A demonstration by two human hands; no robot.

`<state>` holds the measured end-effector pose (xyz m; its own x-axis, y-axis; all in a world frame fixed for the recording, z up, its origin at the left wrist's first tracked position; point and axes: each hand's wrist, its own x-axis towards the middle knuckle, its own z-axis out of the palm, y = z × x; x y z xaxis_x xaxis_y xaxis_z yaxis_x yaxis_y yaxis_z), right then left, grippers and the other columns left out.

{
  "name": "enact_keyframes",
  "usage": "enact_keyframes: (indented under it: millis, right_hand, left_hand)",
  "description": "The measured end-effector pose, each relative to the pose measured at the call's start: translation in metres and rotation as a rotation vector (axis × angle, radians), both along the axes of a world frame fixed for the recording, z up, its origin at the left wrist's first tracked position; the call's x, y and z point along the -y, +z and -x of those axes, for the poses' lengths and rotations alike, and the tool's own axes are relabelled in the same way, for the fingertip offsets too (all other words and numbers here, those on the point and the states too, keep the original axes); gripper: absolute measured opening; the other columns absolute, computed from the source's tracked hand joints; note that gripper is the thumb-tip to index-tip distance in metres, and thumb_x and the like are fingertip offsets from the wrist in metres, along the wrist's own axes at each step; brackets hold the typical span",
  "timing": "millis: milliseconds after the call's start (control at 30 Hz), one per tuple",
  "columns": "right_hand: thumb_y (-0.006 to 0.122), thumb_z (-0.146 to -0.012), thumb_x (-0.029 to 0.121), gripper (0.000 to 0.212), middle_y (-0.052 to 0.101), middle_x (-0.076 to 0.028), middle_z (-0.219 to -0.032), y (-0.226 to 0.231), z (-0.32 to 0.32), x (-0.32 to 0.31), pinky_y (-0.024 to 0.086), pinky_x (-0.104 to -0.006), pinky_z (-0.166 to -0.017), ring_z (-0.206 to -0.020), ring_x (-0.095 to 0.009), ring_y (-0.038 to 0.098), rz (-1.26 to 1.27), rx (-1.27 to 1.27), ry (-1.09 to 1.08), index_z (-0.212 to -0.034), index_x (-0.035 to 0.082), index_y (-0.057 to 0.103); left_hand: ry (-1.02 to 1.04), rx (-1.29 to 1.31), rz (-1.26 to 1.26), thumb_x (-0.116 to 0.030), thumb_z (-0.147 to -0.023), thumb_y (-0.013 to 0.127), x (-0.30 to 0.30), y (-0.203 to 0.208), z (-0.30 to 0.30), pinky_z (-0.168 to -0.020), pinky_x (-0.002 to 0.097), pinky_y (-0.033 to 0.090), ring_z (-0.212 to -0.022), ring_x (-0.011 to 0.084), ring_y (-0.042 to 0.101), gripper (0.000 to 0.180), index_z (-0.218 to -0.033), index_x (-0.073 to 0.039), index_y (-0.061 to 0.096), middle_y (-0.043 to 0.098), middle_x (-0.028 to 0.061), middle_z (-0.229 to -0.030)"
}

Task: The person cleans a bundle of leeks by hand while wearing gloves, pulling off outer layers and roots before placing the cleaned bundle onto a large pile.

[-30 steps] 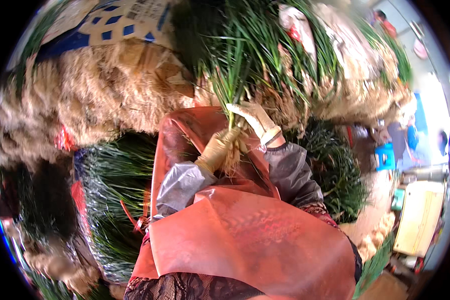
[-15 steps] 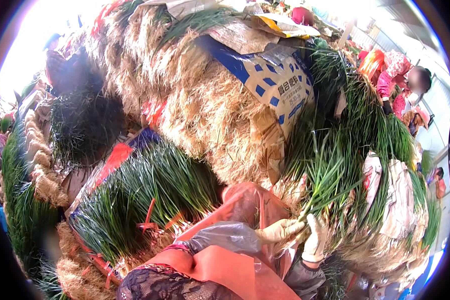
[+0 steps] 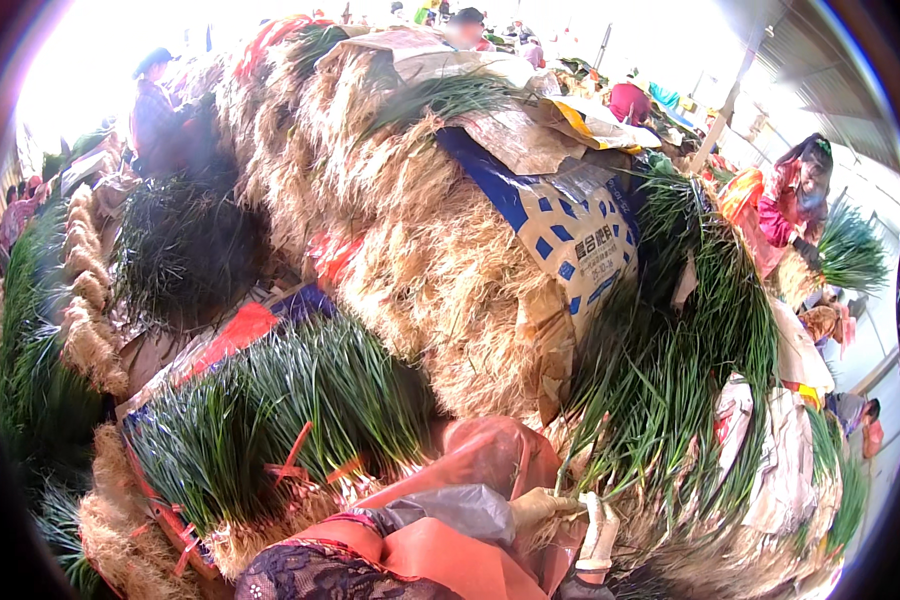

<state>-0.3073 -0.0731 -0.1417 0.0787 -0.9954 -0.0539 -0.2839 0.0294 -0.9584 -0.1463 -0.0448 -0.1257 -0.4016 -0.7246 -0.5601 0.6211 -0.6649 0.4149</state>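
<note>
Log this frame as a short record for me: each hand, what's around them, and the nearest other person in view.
left hand: gloved, closed around a few green stalks
right hand: gloved, raised beside the left; grip unclear
lap: orange-red apron
left side: row of green bunches with red ties
ahead: heap of pale roots, partly under a printed sack
right side: pile of green plants
co-worker: upper right, reddish top, gloved hand at a rooted bunch

a blue-patterned sack [image 3: 590, 262] lies left of a red-sleeved co-worker [image 3: 782, 205].
</note>
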Motion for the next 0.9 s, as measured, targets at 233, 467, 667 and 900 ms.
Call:
enact_keyframes:
  millis: [233,467,667,900]
  right_hand:
    - [0.048,-0.093,0.041,0.050,0.052,-0.009,-0.122,-0.011,0.056,0.016,0.038,-0.0328,-0.093,-0.105,-0.020,0.047,-0.060,0.638,-0.020,-0.125,0.003,0.051]
    - [0.048,-0.093,0.031,0.040,0.060,-0.006,-0.113,-0.021,0.024,0.013,0.043,-0.0234,-0.076,-0.090,-0.009,0.054,-0.085,0.306,0.353,-0.120,0.002,0.058]
    - [0.054,-0.091,0.029,0.032,0.044,0.007,-0.064,0.005,0.018,0.005,0.031,-0.0171,-0.050,-0.055,-0.002,0.040,-0.201,0.259,0.118,-0.102,0.002,0.067]
    - [0.056,-0.091,0.029,0.033,0.044,0.006,-0.059,0.005,0.014,0.016,0.027,-0.0174,-0.042,-0.046,-0.005,0.041,-0.360,0.511,0.366,-0.104,0.000,0.064]
  left_hand:
    - [-0.177,0.010,0.445,-0.035,-0.092,0.057,0.004,-0.008,0.010,-0.041,0.0247,0.041,-0.051,0.0108,0.055,0.031,-0.099,-0.006,0.065,0.064,0.0051,-0.072]
    - [-0.211,-0.009,0.295,-0.029,-0.096,0.052,0.014,-0.053,0.001,-0.036,0.0195,0.037,-0.040,0.0088,0.049,0.023,-0.100,-0.008,0.061,0.064,0.0055,-0.068]
    - [-0.287,-0.118,0.256,-0.024,-0.095,0.052,0.014,-0.053,0.007,-0.035,0.0225,0.042,-0.040,0.0131,0.053,0.024,-0.101,-0.002,0.061,0.065,0.0106,-0.068]
    - [-0.321,-0.304,0.225,-0.023,-0.098,0.046,0.011,-0.055,0.001,-0.037,0.0208,0.047,-0.045,0.0131,0.058,0.028,-0.100,0.000,0.061,0.065,0.0103,-0.069]
